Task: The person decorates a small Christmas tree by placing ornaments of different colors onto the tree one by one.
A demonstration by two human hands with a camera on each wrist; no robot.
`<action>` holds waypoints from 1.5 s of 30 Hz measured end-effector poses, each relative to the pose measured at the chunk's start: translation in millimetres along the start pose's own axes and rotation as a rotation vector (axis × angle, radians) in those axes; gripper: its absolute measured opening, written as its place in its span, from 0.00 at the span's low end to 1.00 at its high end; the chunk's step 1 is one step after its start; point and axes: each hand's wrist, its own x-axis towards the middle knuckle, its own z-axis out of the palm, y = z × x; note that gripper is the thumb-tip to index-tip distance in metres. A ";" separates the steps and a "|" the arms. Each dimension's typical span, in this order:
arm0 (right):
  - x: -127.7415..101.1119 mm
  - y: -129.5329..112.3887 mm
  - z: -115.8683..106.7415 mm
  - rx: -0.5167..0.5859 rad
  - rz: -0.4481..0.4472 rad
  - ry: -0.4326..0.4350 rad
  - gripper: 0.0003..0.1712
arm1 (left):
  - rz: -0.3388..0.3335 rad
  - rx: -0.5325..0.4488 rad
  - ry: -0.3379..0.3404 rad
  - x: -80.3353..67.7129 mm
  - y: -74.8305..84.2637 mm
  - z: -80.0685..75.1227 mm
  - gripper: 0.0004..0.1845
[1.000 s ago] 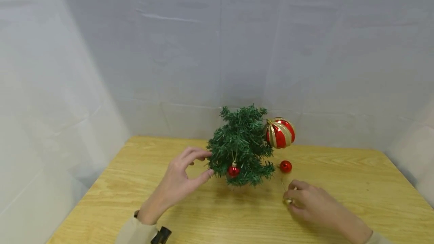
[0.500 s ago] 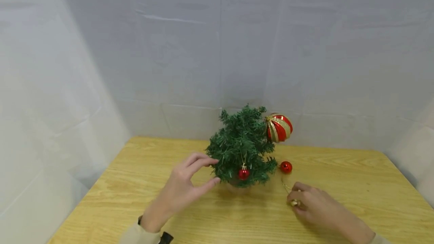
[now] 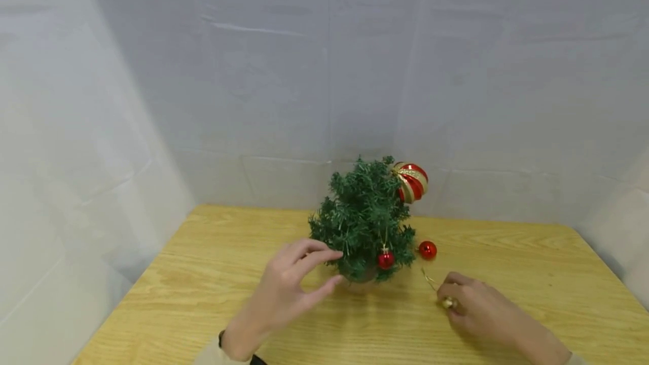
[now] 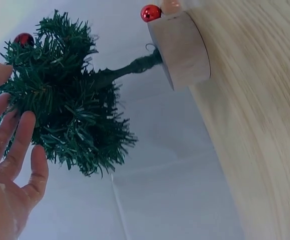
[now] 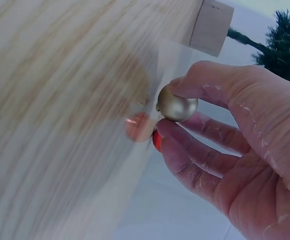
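A small green artificial Christmas tree [image 3: 362, 213] stands on a round wooden base [image 4: 182, 50]. My left hand [image 3: 291, 286] is at its lower left branches; in the left wrist view its fingers are spread against the needles without curling round anything. A small red bauble [image 3: 385, 258] hangs by a gold loop on the tree's front right. The large red-and-gold striped bauble [image 3: 412, 183] hangs at the upper right. Between thumb and fingers, my right hand [image 3: 479, 308] pinches a gold bauble [image 5: 177, 105] low over the table, its string trailing toward the tree.
Another red bauble [image 3: 427, 250] lies on the wooden table [image 3: 527, 275], just right of the tree. White sheeting [image 3: 284, 100] rises behind the table and along both sides.
The tree has turned: its front red bauble has shifted right, and the striped bauble has swung left and farther back. My left hand has moved right and nearer; my right hand has shifted slightly right.
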 end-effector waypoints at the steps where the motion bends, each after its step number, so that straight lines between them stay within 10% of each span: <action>1: -0.8 0.6 -0.7 -0.009 -0.001 0.014 0.16 | 0.003 0.002 -0.002 0.1 1.3 0.6 0.19; 24: -20.6 -4.0 -18.2 -0.054 -0.112 0.409 0.31 | 0.100 0.001 -0.047 7.8 10.2 15.0 0.16; 29: -24.4 -16.5 -20.4 -0.078 -0.103 0.470 0.05 | 0.119 -0.050 -0.014 9.1 -0.1 12.5 0.15; 34: -25.4 -21.3 -25.2 -0.094 -0.098 0.525 0.22 | 0.144 -0.034 0.056 10.8 -9.0 9.8 0.14; 45: -24.5 -33.8 -36.5 -0.135 -0.105 0.615 0.22 | 0.172 0.085 0.027 5.9 -13.7 10.4 0.15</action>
